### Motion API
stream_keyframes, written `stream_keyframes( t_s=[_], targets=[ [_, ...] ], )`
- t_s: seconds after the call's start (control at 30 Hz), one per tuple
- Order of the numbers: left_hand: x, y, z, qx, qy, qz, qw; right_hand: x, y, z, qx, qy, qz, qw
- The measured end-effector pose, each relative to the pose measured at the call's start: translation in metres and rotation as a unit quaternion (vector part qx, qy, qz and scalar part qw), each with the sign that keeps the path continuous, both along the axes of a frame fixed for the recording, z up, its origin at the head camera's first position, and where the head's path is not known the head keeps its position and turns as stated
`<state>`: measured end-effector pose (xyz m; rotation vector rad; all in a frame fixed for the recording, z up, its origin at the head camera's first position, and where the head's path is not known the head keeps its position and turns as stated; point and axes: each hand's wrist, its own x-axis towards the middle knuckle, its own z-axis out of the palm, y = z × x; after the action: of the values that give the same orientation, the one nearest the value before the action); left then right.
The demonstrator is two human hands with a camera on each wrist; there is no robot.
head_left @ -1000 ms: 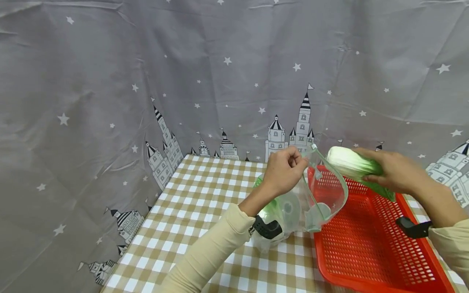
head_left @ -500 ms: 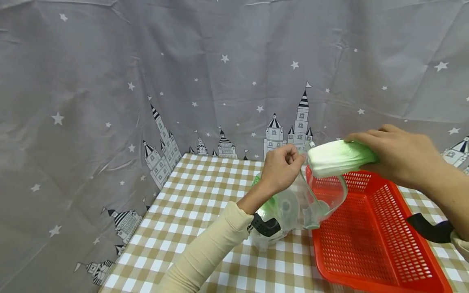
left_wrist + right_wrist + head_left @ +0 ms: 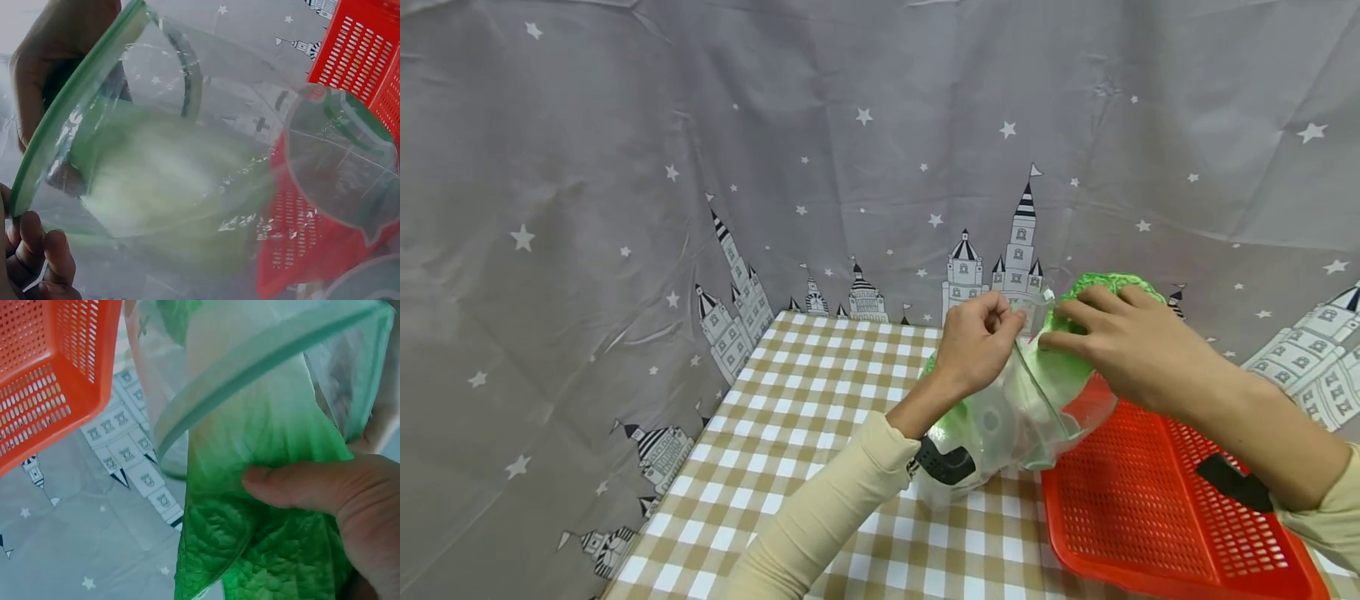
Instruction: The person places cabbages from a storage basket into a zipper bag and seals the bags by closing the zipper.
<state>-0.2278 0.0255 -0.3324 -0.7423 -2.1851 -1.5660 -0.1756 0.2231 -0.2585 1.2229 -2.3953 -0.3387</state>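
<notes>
A Chinese cabbage (image 3: pixel 269 544) with a white base and green leaves is in my right hand (image 3: pixel 1138 346), held by its leafy end. Its white base is inside a clear zip bag (image 3: pixel 250 119) with a green-edged mouth, seen through the plastic in the left wrist view. The thumb (image 3: pixel 294 484) lies across the leaves, outside the bag's mouth. My left hand (image 3: pixel 973 342) pinches the bag's rim next to the slider and holds the mouth apart. Another green and white vegetable (image 3: pixel 957 414) shows inside the bag, partly behind my left wrist.
A red perforated plastic basket (image 3: pixel 1051 525) stands at the right, partly under the bag and my right arm. The table wears a brown and white checked cloth (image 3: pixel 805 417). Behind hangs a grey curtain (image 3: pixel 865 183) printed with castles and stars.
My right hand has turned the cabbage and brought it left from above the basket, and its white base has gone into the bag. My left hand has stayed at the rim.
</notes>
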Motion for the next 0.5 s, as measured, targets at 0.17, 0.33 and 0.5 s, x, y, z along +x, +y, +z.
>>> stream_keyframes(
  t_s=[0.17,0.33,0.5],
  targets=[
    [0.001,0.000,0.001,0.011,0.009,0.001,0.9999,-0.001,-0.005,-0.007,-0.004,0.006,0.036,0.999],
    [0.002,-0.001,0.004,0.018,0.001,0.006,0.9998,0.001,-0.007,-0.016,-0.016,-0.009,0.061,0.998],
    [0.002,-0.004,0.006,0.030,-0.006,0.002,0.9995,0.002,-0.011,-0.022,-0.040,-0.044,0.102,0.993]
  ],
)
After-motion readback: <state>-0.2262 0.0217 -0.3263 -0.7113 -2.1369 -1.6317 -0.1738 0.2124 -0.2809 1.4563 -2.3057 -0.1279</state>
